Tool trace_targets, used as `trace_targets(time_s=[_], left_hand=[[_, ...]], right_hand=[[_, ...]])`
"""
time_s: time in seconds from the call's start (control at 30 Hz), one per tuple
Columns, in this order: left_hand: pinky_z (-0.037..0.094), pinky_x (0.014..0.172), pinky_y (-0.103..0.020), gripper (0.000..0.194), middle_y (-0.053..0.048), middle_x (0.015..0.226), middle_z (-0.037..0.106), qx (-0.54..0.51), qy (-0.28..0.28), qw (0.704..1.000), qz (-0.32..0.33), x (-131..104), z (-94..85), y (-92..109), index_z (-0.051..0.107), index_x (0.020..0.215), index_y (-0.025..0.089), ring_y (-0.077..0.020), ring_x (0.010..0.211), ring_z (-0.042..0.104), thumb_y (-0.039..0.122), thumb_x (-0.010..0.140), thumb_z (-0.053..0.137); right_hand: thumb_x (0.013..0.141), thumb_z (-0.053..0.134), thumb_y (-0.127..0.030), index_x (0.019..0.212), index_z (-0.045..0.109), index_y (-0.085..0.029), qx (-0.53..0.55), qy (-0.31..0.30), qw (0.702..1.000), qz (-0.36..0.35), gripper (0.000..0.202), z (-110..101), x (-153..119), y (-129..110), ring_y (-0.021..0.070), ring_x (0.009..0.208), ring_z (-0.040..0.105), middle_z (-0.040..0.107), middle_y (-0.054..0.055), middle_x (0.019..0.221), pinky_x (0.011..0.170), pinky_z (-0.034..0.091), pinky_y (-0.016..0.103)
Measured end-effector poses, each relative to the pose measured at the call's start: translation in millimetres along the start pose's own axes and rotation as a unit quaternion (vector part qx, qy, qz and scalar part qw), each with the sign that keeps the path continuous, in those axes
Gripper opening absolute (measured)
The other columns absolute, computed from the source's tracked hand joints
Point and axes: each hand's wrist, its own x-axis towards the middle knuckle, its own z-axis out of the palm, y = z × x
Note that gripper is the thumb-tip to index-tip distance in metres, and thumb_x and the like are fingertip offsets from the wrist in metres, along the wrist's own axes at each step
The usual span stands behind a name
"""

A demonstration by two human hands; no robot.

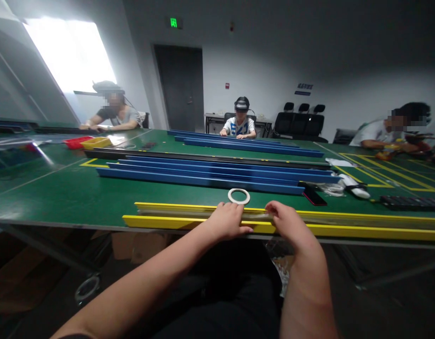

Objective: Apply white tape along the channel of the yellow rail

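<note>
A long yellow channel rail [358, 230] lies along the near edge of the table, with raised yellow sides and a greyish inside. My left hand [228, 221] is closed over it, fingers across the channel and thumb on the near side. To its right, my right hand [283, 219] is held at the same rail with its fingers curled in a pinch. A pale thin piece [260, 216] shows in the channel by those fingertips; what exactly they grip is too small to tell. Just beyond my left hand, a white tape roll [247, 197] lies flat.
Several blue rails [203, 180] and a black rail [160, 154] lie across the green table [61, 200]. At right are a phone [314, 195], a white object [358, 190] and a dark strip-like item [408, 203]. Red [76, 142] and yellow trays [97, 143] stand left. Several people sit around.
</note>
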Motion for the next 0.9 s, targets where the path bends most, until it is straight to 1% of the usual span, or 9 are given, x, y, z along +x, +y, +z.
trace_targets(time_s=[0.07, 0.17, 0.27, 0.33, 0.43, 0.5, 0.7, 0.8, 0.9], left_hand=[[0.043, 0.089, -0.043, 0.071, -0.014, 0.110, 0.063, -0.004, 0.000, 1.000, 0.004, 13, 5.9, 14, 0.052, 0.111, 0.019, -0.0315, 0.105, 0.059, 0.078, 0.073, 0.046], [0.044, 0.087, -0.044, 0.071, -0.015, 0.102, 0.064, -0.001, -0.007, 1.000, -0.002, 30, 12.5, 30, 0.054, 0.106, 0.017, -0.0323, 0.099, 0.061, 0.079, 0.073, 0.044], [0.046, 0.085, -0.045, 0.073, -0.015, 0.102, 0.064, 0.006, -0.015, 1.000, -0.010, 39, 14.5, 36, 0.054, 0.107, 0.016, -0.0335, 0.097, 0.062, 0.079, 0.071, 0.048], [0.046, 0.085, -0.044, 0.072, -0.016, 0.102, 0.064, 0.007, -0.025, 1.000, -0.012, 40, 13.5, 35, 0.055, 0.106, 0.016, -0.0333, 0.097, 0.062, 0.078, 0.070, 0.050], [0.046, 0.085, -0.043, 0.068, -0.015, 0.101, 0.064, 0.005, -0.026, 1.000, -0.007, 36, 11.1, 31, 0.057, 0.103, 0.016, -0.0322, 0.096, 0.062, 0.076, 0.073, 0.049], [0.047, 0.084, -0.042, 0.066, -0.014, 0.099, 0.065, 0.004, -0.013, 1.000, -0.003, 32, 10.3, 29, 0.058, 0.102, 0.016, -0.0316, 0.095, 0.063, 0.075, 0.075, 0.047], [0.046, 0.084, -0.040, 0.067, -0.014, 0.097, 0.065, -0.008, -0.005, 1.000, -0.009, 31, 11.2, 28, 0.058, 0.099, 0.017, -0.0310, 0.095, 0.063, 0.077, 0.072, 0.050], [0.047, 0.082, -0.040, 0.071, -0.014, 0.097, 0.065, -0.008, -0.001, 1.000, -0.007, 31, 10.5, 27, 0.059, 0.099, 0.017, -0.0313, 0.094, 0.063, 0.080, 0.069, 0.049], [0.047, 0.082, -0.039, 0.072, -0.014, 0.097, 0.065, -0.009, -0.006, 1.000, -0.009, 31, 9.4, 27, 0.059, 0.099, 0.017, -0.0314, 0.094, 0.063, 0.081, 0.068, 0.050]], right_hand=[[0.079, 0.045, -0.007, 0.099, 0.062, -0.021, 0.002, 0.007, 1.000, -0.004, 0.030, -1, 1, 4, 0.0145, 0.087, 0.061, 0.068, 0.004, 0.097, 0.077, 0.042, 0.024], [0.083, 0.046, -0.015, 0.096, 0.062, -0.020, -0.016, 0.014, 0.999, -0.027, 0.021, 1, 5, 9, 0.0160, 0.090, 0.058, 0.066, 0.006, 0.097, 0.080, 0.041, 0.027], [0.087, 0.049, -0.028, 0.089, 0.062, -0.020, -0.032, 0.010, 0.999, -0.027, 0.015, 4, 9, 10, 0.0171, 0.087, 0.057, 0.063, 0.005, 0.091, 0.079, 0.041, 0.028], [0.084, 0.054, -0.033, 0.086, 0.061, -0.020, -0.035, 0.005, 0.999, -0.021, 0.015, 6, 10, 8, 0.0172, 0.083, 0.056, 0.062, 0.005, 0.088, 0.076, 0.040, 0.028], [0.081, 0.059, -0.031, 0.085, 0.060, -0.021, -0.033, 0.000, 0.999, -0.021, 0.011, 7, 9, 4, 0.0169, 0.080, 0.056, 0.063, 0.004, 0.086, 0.071, 0.040, 0.027], [0.082, 0.055, -0.027, 0.085, 0.060, -0.021, -0.025, -0.002, 0.999, -0.020, 0.008, 5, 6, 3, 0.0166, 0.079, 0.057, 0.065, 0.003, 0.085, 0.070, 0.040, 0.027], [0.081, 0.048, -0.015, 0.097, 0.061, -0.022, 0.011, 0.007, 1.000, 0.002, 0.022, -5, 0, 11, 0.0159, 0.083, 0.061, 0.069, 0.004, 0.090, 0.074, 0.042, 0.026], [0.080, 0.044, -0.010, 0.097, 0.061, -0.021, 0.009, 0.020, 1.000, -0.002, 0.027, -8, -1, 16, 0.0156, 0.086, 0.061, 0.068, 0.004, 0.093, 0.077, 0.042, 0.026], [0.084, 0.041, -0.013, 0.095, 0.061, -0.020, 0.002, 0.028, 0.999, -0.015, 0.024, -8, 0, 18, 0.0162, 0.089, 0.059, 0.067, 0.005, 0.095, 0.080, 0.041, 0.027]])
